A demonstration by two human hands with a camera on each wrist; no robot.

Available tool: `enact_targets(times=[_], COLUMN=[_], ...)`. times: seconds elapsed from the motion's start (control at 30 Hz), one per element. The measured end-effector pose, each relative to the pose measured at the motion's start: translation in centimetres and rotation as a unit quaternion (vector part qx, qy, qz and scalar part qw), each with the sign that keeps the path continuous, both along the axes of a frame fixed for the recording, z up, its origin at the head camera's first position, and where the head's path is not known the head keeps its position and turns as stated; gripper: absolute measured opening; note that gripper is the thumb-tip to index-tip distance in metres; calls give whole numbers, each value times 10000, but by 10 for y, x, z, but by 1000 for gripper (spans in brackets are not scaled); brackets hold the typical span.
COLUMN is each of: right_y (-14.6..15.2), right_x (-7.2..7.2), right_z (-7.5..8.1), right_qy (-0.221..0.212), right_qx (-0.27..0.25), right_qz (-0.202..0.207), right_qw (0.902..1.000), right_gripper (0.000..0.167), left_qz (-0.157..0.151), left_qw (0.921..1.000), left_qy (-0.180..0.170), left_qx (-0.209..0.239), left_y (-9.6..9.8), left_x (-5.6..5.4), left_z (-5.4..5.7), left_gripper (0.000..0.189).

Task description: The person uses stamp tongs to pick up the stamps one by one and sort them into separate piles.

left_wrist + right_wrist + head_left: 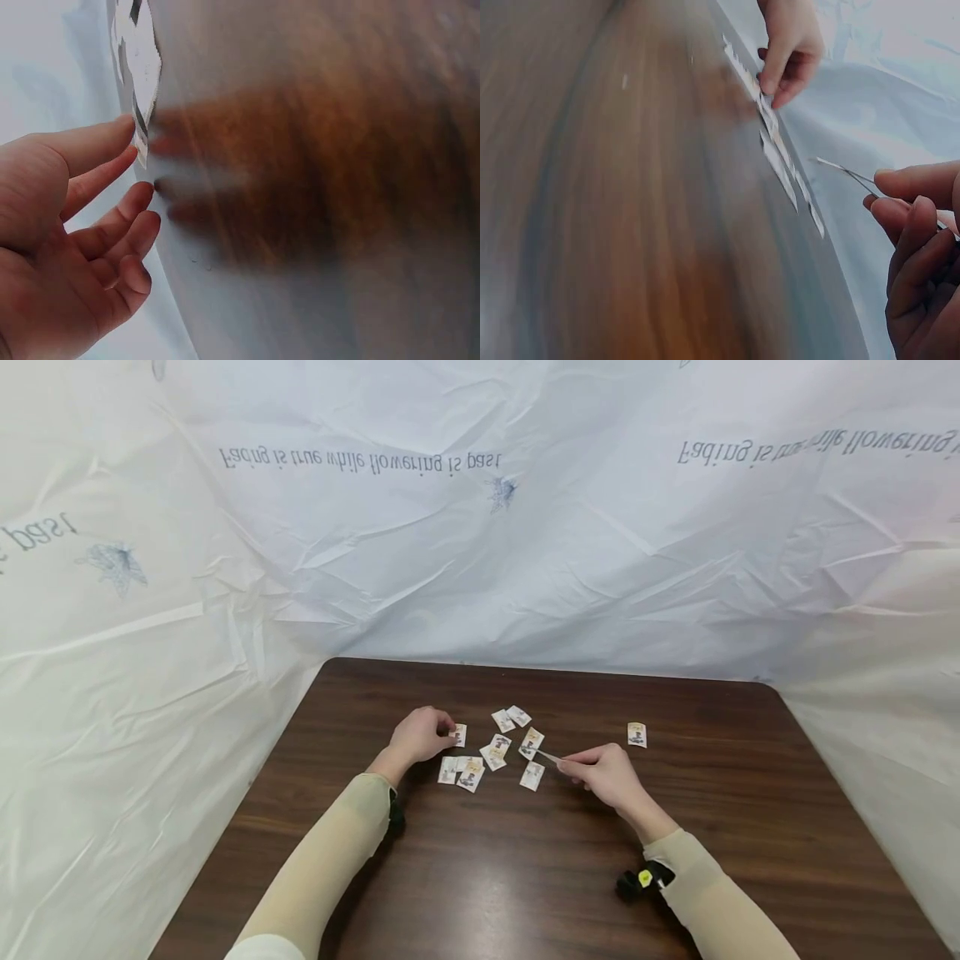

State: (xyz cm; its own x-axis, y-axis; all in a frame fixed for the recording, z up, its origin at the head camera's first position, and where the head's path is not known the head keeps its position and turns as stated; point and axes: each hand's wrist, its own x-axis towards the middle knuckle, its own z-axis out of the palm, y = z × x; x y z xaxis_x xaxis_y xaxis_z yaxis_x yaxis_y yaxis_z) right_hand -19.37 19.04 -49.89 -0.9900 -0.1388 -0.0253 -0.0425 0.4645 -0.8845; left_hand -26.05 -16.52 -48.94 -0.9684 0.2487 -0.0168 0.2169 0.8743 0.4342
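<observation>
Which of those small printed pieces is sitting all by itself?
The lone piece just beyond the right hand, farthest right; the other pieces gather between that hand and the left hand.

Streaky dark-brown wood grain on the counter (487,852); white cards (636,735) printed in tan and black; white sheet (420,552) with grey-blue lettering (360,461) and blue motifs (118,562); cream sleeves (330,835); black wrist device (628,887) with yellow-green patch (645,878); silvery tweezers (845,170)
</observation>
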Motion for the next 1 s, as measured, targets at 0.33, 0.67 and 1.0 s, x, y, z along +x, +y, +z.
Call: enact_targets(times=[0.33,0.67,1.0], right_y=[53,114,164], right_x=[7,15,12], right_z=[1,10,20], right_qy=[236,-115,-124], right_qx=[535,633,1033], right_qz=[39,-451,-419], right_qw=[9983,9969,9937], right_gripper=[25,36,39], left_qz=[-25,13,586], left_qw=[9999,9994,9943], left_qy=[-97,-300,-788], left_qx=[-31,179,405], left_y=[-1,2,-6], left_x=[0,-4,-5], left_z=[0,-2,-1], left_gripper=[21,23,21])
